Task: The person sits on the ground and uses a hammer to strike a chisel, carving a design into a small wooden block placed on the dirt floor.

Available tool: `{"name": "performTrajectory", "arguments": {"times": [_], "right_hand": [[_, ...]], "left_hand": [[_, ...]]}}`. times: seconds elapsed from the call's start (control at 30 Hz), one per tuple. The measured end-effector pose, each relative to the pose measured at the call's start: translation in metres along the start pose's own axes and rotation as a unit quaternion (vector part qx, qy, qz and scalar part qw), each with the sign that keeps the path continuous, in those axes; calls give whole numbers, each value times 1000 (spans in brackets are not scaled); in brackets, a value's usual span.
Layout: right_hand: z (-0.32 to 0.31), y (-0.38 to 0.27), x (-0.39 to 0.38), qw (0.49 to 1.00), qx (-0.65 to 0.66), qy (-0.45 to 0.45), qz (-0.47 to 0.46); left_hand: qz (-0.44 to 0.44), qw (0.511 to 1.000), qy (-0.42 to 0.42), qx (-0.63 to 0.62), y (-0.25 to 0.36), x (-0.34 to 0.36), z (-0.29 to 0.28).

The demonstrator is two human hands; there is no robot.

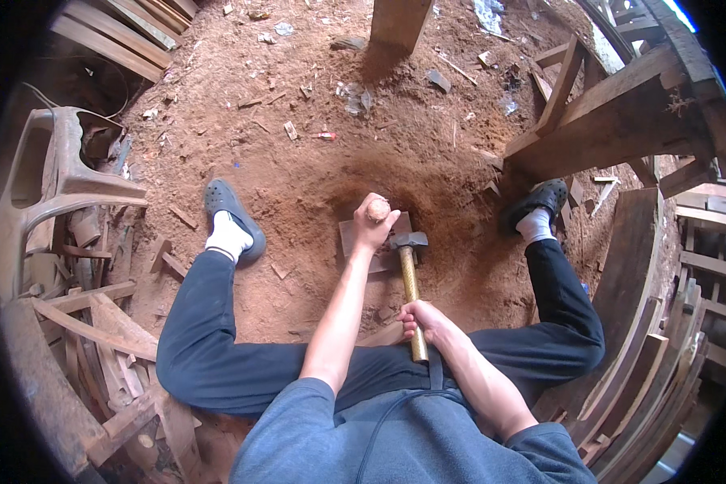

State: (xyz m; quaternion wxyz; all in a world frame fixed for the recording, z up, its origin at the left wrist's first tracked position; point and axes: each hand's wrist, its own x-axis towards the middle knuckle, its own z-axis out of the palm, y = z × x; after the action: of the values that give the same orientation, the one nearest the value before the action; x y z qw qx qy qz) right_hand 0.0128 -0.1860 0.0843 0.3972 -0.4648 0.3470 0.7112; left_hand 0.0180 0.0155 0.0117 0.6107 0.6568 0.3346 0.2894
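Note:
My left hand (369,230) is closed around an upright round wooden handle (377,210), whose worn top end points up at me. Whatever the handle carries below is hidden by the hand. Under that hand a flat, squarish piece of wood (349,237) lies in a shallow dip in the ground. My right hand (425,319) grips a hammer (410,278) low on its yellowish shaft. The grey metal hammer head (409,239) is just right of my left hand, over the wood's right part.
Reddish sawdust and scraps cover the ground (298,161). A brown plastic chair (36,194) and wood offcuts (121,347) stand at left. A wooden post (399,28) rises ahead. Heavy timber framing (613,121) and stacked boards (633,323) line the right side.

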Motion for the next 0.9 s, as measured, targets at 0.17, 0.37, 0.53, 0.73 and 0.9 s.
{"name": "performTrajectory", "arguments": {"times": [0.17, 0.37, 0.53, 0.73, 0.9], "right_hand": [[0, -5, 1, 999, 0, -3, -32], [-4, -6, 5, 1000, -3, 5, -9], [-5, -6, 4, 1000, -4, -17, -11], [-2, -6, 4, 1000, -14, -8, -13], [-4, -6, 5, 1000, -19, -5, -21]], "left_hand": [[24, 982, 167, 83, 5, -7, 30], [67, 994, -65, 63, 7, 4, 26], [-68, 957, -233, -156, -6, 26, -35], [-31, 996, -44, -72, -7, 17, -23], [73, 988, -118, 69, 12, -1, 12]]}}
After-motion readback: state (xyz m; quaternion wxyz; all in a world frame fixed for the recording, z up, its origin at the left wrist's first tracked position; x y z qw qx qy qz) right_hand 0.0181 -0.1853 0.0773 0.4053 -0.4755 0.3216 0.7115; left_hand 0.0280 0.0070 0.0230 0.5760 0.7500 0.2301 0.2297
